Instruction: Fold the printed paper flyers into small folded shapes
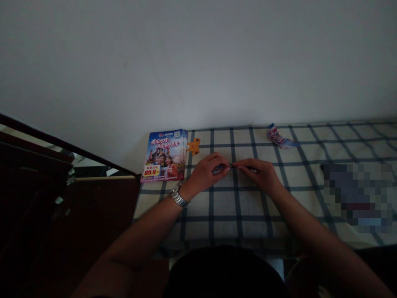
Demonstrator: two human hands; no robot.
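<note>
My left hand (215,166), with a metal watch at the wrist, and my right hand (256,171) meet above the checked cloth. Both are closed, thumbs and fingers pinching a narrow folded paper strip (218,169) between them. Most of the strip is hidden by the fingers. Left of my left hand lies a stack of printed flyers (166,155), the top one blue and pink with a yellow price label. Beyond my right hand, near the wall, rests a creased and twisted piece of printed paper (279,138).
The blue-and-white checked cloth (198,211) covers the table, which runs along a pale wall (198,62). An orange bear figure (194,146) shows beside the flyers. A blurred-out dark object (356,198) lies at the right. Dark furniture (27,186) stands to the left.
</note>
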